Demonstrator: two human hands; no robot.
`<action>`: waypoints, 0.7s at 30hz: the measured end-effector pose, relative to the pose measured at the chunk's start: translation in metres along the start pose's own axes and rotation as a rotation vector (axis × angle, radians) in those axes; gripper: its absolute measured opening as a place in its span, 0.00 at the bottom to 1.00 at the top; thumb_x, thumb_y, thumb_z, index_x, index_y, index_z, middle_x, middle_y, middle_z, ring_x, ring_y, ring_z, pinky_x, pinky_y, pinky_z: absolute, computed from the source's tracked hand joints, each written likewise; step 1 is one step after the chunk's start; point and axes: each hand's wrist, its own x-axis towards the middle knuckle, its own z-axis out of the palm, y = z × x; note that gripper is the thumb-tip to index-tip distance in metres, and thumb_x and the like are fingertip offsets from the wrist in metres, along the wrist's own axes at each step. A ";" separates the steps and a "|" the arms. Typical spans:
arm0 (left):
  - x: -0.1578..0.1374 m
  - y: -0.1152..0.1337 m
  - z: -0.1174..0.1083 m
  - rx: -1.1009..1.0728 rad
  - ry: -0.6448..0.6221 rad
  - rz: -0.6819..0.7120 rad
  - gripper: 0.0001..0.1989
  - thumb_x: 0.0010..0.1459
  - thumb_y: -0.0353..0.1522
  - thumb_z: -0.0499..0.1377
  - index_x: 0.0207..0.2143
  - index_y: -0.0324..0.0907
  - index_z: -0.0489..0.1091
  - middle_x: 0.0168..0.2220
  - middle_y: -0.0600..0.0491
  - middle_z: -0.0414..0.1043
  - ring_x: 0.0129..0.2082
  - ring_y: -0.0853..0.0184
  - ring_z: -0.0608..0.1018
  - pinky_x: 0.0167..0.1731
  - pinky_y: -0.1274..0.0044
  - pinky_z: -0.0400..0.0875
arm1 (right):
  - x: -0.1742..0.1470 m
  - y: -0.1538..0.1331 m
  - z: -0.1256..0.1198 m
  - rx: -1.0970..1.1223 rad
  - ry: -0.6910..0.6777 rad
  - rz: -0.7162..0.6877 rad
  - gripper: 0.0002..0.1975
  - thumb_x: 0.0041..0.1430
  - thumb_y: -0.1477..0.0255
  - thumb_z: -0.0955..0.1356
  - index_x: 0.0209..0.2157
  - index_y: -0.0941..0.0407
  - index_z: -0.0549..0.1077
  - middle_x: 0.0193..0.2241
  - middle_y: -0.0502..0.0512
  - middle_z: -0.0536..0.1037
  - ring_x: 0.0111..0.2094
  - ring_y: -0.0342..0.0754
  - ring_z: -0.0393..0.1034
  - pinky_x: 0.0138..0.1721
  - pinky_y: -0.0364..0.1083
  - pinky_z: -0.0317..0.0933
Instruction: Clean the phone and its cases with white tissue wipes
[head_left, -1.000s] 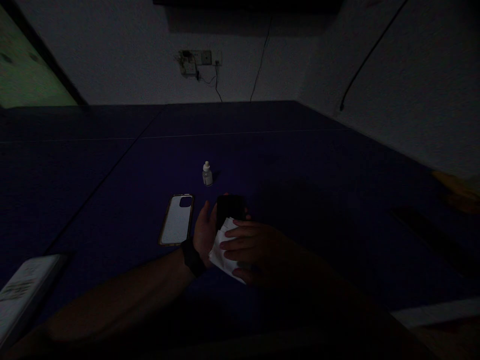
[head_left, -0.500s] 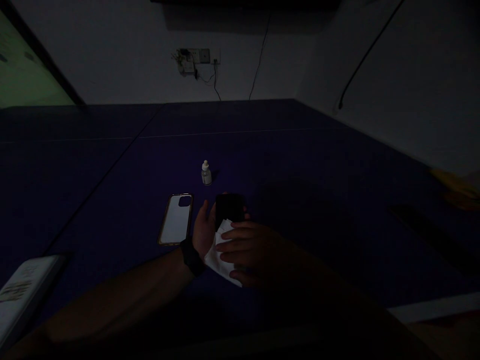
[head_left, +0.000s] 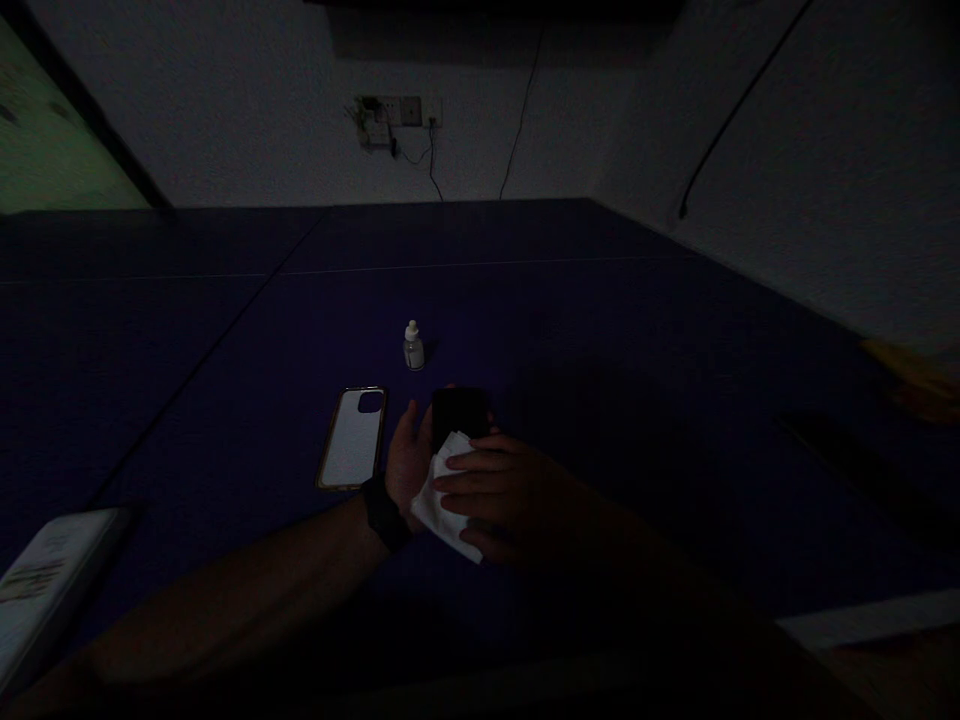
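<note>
A dark smartphone [head_left: 459,412] lies in the palm of my left hand [head_left: 407,460], thumb along one side and fingertips showing past the other edge. My right hand [head_left: 499,490] presses a white cloth [head_left: 442,500] over the phone's lower part, fingers laid across it. The cloth hides that end of the phone. Just left of my left hand, a phone case [head_left: 350,440] with a gold-coloured rim and a camera cutout rests on the purple surface. Beyond my hands a small clear bottle [head_left: 413,350] with a white dropper-like top stands upright.
A white box [head_left: 45,570] with printing sits at the lower left on the dark purple surface [head_left: 465,300]. A long dark object [head_left: 847,465] lies to the right, near something yellow [head_left: 911,380]. Wall sockets [head_left: 390,112] with cables are at the back. The room is dim.
My right hand and the cloth have slid slightly up along the phone. My left hand, the phone, the case and the bottle stay nearly in place.
</note>
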 end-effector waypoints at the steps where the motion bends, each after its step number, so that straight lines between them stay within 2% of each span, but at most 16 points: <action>1: -0.002 -0.001 0.002 0.011 0.008 0.005 0.33 0.71 0.49 0.39 0.72 0.48 0.52 0.53 0.44 0.77 0.45 0.55 0.82 0.50 0.62 0.73 | -0.002 0.002 0.000 -0.003 0.024 0.026 0.12 0.70 0.66 0.66 0.49 0.52 0.79 0.55 0.49 0.81 0.60 0.50 0.72 0.62 0.54 0.55; 5: -0.007 -0.003 0.009 0.032 0.045 0.035 0.32 0.71 0.49 0.40 0.71 0.48 0.55 0.54 0.44 0.76 0.46 0.55 0.81 0.52 0.61 0.72 | -0.008 0.006 -0.007 0.032 0.054 0.071 0.12 0.70 0.66 0.65 0.46 0.51 0.80 0.51 0.47 0.83 0.58 0.50 0.73 0.64 0.54 0.51; 9: -0.003 0.000 0.006 0.016 0.071 0.015 0.32 0.72 0.49 0.39 0.71 0.46 0.56 0.54 0.43 0.77 0.44 0.55 0.82 0.50 0.61 0.73 | -0.001 -0.001 -0.007 0.073 -0.038 0.006 0.15 0.69 0.63 0.67 0.49 0.55 0.79 0.56 0.51 0.81 0.62 0.52 0.69 0.64 0.54 0.53; 12: -0.003 0.001 0.006 0.019 0.053 0.000 0.33 0.71 0.50 0.40 0.71 0.48 0.56 0.54 0.43 0.77 0.41 0.56 0.82 0.47 0.62 0.74 | 0.001 -0.002 -0.003 0.042 -0.048 0.009 0.15 0.68 0.64 0.67 0.52 0.55 0.78 0.58 0.52 0.79 0.63 0.52 0.68 0.64 0.55 0.52; 17: -0.011 -0.002 0.015 0.023 0.074 0.016 0.32 0.71 0.49 0.40 0.71 0.50 0.56 0.55 0.44 0.76 0.44 0.56 0.81 0.50 0.61 0.72 | -0.007 0.004 -0.006 0.011 0.028 0.086 0.12 0.70 0.67 0.66 0.47 0.51 0.80 0.51 0.50 0.83 0.59 0.50 0.72 0.65 0.56 0.50; 21: -0.010 -0.001 0.014 0.022 0.077 -0.002 0.32 0.71 0.50 0.40 0.71 0.49 0.57 0.55 0.44 0.76 0.45 0.55 0.81 0.50 0.61 0.72 | -0.003 -0.001 -0.009 0.037 -0.038 0.035 0.13 0.70 0.64 0.66 0.45 0.53 0.80 0.54 0.50 0.82 0.61 0.51 0.70 0.63 0.55 0.53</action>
